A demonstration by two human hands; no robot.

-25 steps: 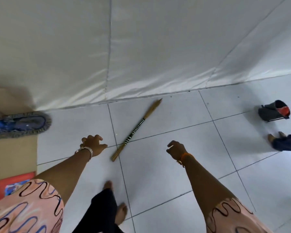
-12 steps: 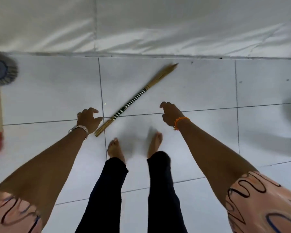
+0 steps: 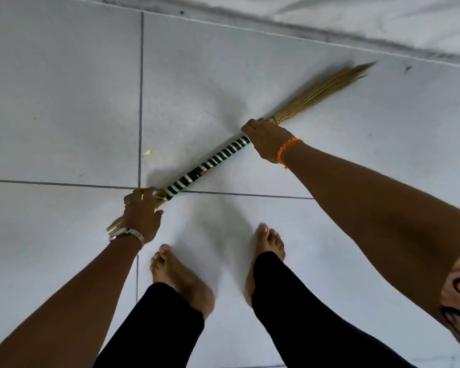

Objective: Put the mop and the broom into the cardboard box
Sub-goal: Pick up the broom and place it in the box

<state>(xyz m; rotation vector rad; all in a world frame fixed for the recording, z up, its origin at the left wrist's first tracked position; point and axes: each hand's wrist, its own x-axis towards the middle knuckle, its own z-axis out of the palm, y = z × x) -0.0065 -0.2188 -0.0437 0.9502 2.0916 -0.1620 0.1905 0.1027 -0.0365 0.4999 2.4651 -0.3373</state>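
The broom point(image 3: 210, 163) lies slantwise on the white floor tiles, a bundle of straw sticks with black-and-white banding around its middle. Its bristle tip points to the upper right, near the wall. My left hand point(image 3: 142, 215) is closed around the lower left end, by the butt of the sticks. My right hand point(image 3: 267, 140) grips it just above the banding, where the bristles begin to fan out. The mop and the cardboard box are out of view.
My bare feet point(image 3: 186, 280) stand just behind the broom on the tiled floor point(image 3: 64, 102). A white cloth-covered wall point(image 3: 383, 17) runs along the top right. A small yellow scrap point(image 3: 147, 152) lies left of the broom.
I have bent down over the broom. Both hands went from hovering above it to closing on it, the left at the butt end, the right near the bristles. The mop has left the view.
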